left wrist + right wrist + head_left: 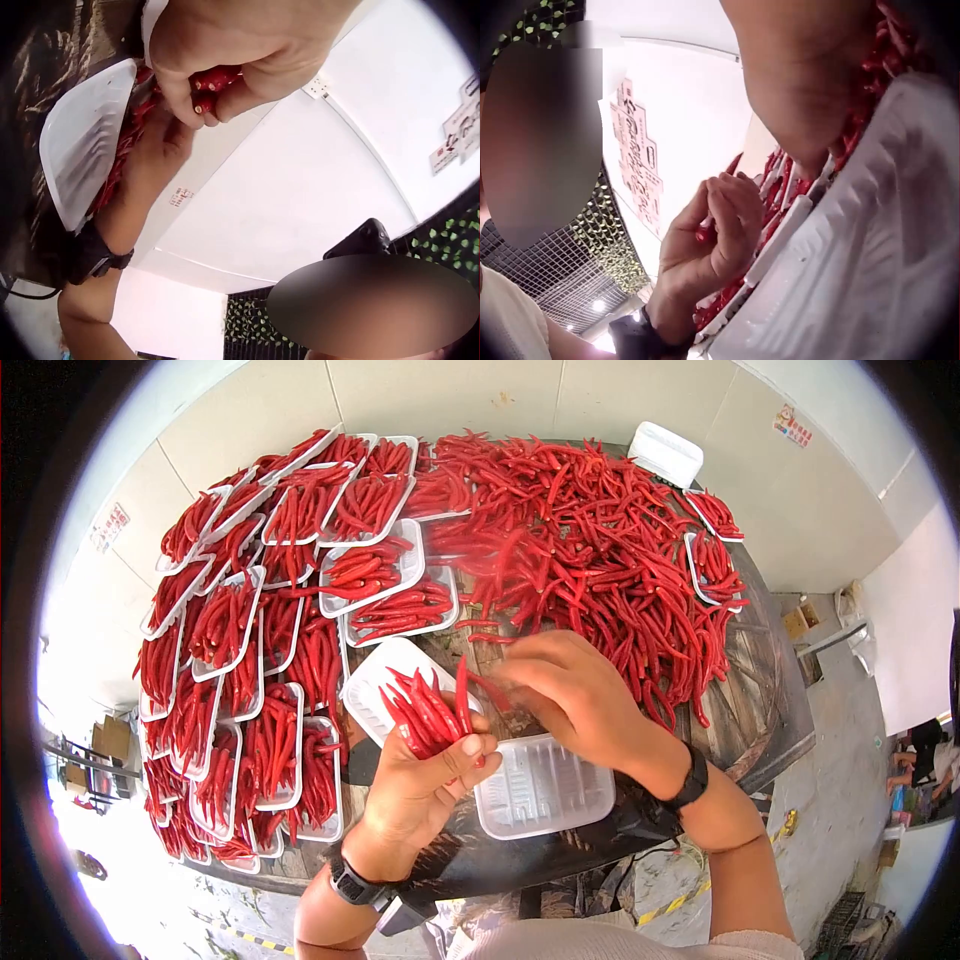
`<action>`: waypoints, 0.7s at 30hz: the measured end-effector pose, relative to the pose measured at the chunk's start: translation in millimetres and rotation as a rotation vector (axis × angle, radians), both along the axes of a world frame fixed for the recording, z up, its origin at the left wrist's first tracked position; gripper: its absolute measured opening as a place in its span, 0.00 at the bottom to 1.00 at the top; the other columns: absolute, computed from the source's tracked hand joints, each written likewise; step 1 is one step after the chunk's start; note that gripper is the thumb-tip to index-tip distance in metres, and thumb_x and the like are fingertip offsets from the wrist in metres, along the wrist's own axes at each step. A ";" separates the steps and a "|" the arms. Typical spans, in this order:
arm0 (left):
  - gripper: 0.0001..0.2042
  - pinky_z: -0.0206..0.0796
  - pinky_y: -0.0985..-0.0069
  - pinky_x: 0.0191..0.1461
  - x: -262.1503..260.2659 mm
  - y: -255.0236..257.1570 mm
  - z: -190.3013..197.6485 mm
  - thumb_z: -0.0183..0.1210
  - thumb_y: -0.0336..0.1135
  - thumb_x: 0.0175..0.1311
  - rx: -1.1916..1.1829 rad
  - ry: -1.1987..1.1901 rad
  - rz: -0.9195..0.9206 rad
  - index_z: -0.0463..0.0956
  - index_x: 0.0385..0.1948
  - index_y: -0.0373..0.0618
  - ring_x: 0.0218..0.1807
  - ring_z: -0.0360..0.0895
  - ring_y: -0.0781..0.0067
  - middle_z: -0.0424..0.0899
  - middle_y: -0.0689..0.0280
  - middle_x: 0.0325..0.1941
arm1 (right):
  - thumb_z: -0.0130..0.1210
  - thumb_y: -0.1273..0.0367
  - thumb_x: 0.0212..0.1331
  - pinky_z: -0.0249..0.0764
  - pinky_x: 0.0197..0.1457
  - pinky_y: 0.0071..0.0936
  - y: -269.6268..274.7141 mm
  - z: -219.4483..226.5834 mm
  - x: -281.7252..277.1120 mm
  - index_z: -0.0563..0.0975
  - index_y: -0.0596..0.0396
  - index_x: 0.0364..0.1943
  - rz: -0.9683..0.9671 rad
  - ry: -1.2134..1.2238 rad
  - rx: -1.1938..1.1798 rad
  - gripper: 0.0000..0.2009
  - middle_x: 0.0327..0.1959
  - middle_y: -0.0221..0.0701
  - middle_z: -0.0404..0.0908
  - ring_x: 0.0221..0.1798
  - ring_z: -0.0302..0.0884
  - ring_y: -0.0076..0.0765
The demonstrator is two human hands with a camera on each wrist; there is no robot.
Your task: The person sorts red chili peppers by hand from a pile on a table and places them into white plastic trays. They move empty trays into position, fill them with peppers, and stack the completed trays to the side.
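Observation:
My left hand (430, 785) grips a small bunch of red chili peppers (425, 710), their tips pointing up and away; in the left wrist view the cut stem ends (214, 81) poke out between thumb and fingers. My right hand (575, 695) is close beside the bunch, its fingers blurred and bent round a single red chili pepper (492, 690). Behind the left hand lies a white plastic tray (375, 675), partly hidden by the bunch. Below the right hand, another ribbed tray (545, 790) sits at the table's near edge.
A large heap of loose chili peppers (600, 550) covers the table's back and right. Many filled trays (225, 630) are stacked overlapping at left. At the back right stands a stack of white trays (667, 452), with two filled trays along the right edge.

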State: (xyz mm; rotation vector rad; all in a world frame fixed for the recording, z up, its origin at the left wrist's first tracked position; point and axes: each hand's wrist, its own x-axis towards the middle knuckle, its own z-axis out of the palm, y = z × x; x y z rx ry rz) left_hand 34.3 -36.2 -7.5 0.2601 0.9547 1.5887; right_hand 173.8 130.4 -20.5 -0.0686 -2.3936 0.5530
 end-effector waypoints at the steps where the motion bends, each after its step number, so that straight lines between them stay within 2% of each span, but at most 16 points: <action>1: 0.11 0.77 0.67 0.53 -0.4 0.0 -0.3 0.62 0.23 0.63 -0.004 0.006 -0.007 0.76 0.47 0.41 0.44 0.82 0.72 0.82 0.66 0.43 | 0.61 0.72 0.51 0.71 0.53 0.41 4.6 -6.0 -3.3 0.81 0.50 0.43 -0.085 -0.050 0.001 0.13 0.41 0.33 0.80 0.49 0.77 0.44; 2: 0.11 0.77 0.68 0.52 -1.4 0.0 -1.8 0.62 0.22 0.63 0.056 0.011 0.021 0.76 0.47 0.40 0.44 0.81 0.72 0.82 0.66 0.44 | 0.63 0.70 0.52 0.70 0.49 0.41 9.7 -12.3 -4.0 0.81 0.50 0.42 -0.019 -0.195 -0.022 0.12 0.39 0.31 0.79 0.46 0.75 0.44; 5: 0.12 0.77 0.69 0.50 -4.4 -0.8 -6.4 0.61 0.21 0.63 0.105 0.016 0.066 0.76 0.47 0.39 0.43 0.81 0.71 0.81 0.64 0.44 | 0.64 0.66 0.51 0.69 0.47 0.41 6.1 -17.6 -2.6 0.80 0.50 0.40 -0.096 -0.187 0.052 0.12 0.37 0.31 0.78 0.45 0.74 0.43; 7: 0.15 0.81 0.65 0.51 -8.4 -1.9 -15.6 0.56 0.19 0.65 0.238 -0.073 0.016 0.71 0.52 0.41 0.46 0.82 0.65 0.81 0.60 0.47 | 0.65 0.67 0.50 0.69 0.48 0.40 0.6 -16.1 -4.7 0.81 0.50 0.41 -0.136 -0.181 0.031 0.13 0.38 0.31 0.79 0.45 0.75 0.44; 9: 0.14 0.81 0.64 0.52 -5.5 -2.3 -12.0 0.55 0.19 0.66 0.182 -0.048 0.022 0.71 0.52 0.41 0.48 0.82 0.63 0.80 0.59 0.48 | 0.66 0.67 0.49 0.69 0.50 0.40 -2.2 -18.2 -7.8 0.81 0.50 0.41 -0.187 -0.174 0.011 0.13 0.39 0.32 0.80 0.45 0.75 0.44; 11: 0.13 0.81 0.63 0.52 -2.5 -1.3 -7.8 0.54 0.20 0.67 0.126 -0.019 0.018 0.71 0.51 0.41 0.50 0.82 0.61 0.80 0.58 0.49 | 0.66 0.69 0.48 0.71 0.47 0.41 -1.9 -25.6 -11.2 0.80 0.52 0.40 -0.214 -0.249 0.061 0.13 0.36 0.32 0.80 0.42 0.76 0.45; 12: 0.12 0.79 0.61 0.55 -1.4 -1.0 -6.0 0.55 0.21 0.67 0.129 0.004 0.005 0.72 0.50 0.39 0.52 0.81 0.61 0.80 0.57 0.50 | 0.66 0.69 0.48 0.71 0.47 0.41 -1.4 -25.7 -8.8 0.80 0.52 0.40 -0.228 -0.240 0.058 0.13 0.36 0.32 0.80 0.42 0.76 0.45; 15: 0.12 0.77 0.61 0.58 2.3 0.0 -7.6 0.56 0.23 0.68 0.122 0.094 -0.001 0.73 0.52 0.38 0.56 0.80 0.60 0.80 0.56 0.53 | 0.65 0.71 0.50 0.73 0.43 0.39 -5.4 -11.7 -3.6 0.79 0.55 0.39 -0.327 -0.097 -0.062 0.11 0.34 0.34 0.80 0.38 0.78 0.45; 17: 0.14 0.76 0.64 0.58 10.7 4.3 -9.0 0.56 0.25 0.69 0.110 0.270 0.152 0.72 0.54 0.36 0.56 0.79 0.62 0.80 0.56 0.54 | 0.63 0.69 0.55 0.73 0.38 0.41 -17.7 9.1 2.5 0.77 0.55 0.36 -0.198 0.151 -0.566 0.08 0.32 0.37 0.79 0.35 0.78 0.46; 18: 0.14 0.76 0.67 0.57 14.0 7.2 -7.4 0.58 0.26 0.68 0.119 0.275 0.183 0.73 0.54 0.35 0.54 0.80 0.64 0.81 0.57 0.53 | 0.62 0.70 0.57 0.73 0.38 0.41 -21.9 14.2 6.6 0.76 0.56 0.35 -0.084 0.159 -0.622 0.07 0.32 0.37 0.80 0.35 0.79 0.48; 19: 0.14 0.76 0.67 0.57 12.7 7.1 -8.1 0.58 0.26 0.68 0.118 0.274 0.182 0.73 0.54 0.35 0.54 0.80 0.64 0.81 0.57 0.53 | 0.62 0.70 0.57 0.73 0.38 0.41 -26.4 12.0 7.0 0.76 0.56 0.35 -0.086 0.158 -0.622 0.07 0.32 0.37 0.80 0.35 0.79 0.48; 21: 0.13 0.76 0.70 0.55 7.7 4.5 -9.5 0.58 0.25 0.68 0.137 0.226 0.033 0.74 0.53 0.37 0.51 0.82 0.65 0.82 0.59 0.49 | 0.62 0.70 0.56 0.72 0.38 0.41 -35.3 6.9 4.1 0.76 0.56 0.35 0.098 0.127 -0.414 0.07 0.30 0.37 0.79 0.35 0.78 0.49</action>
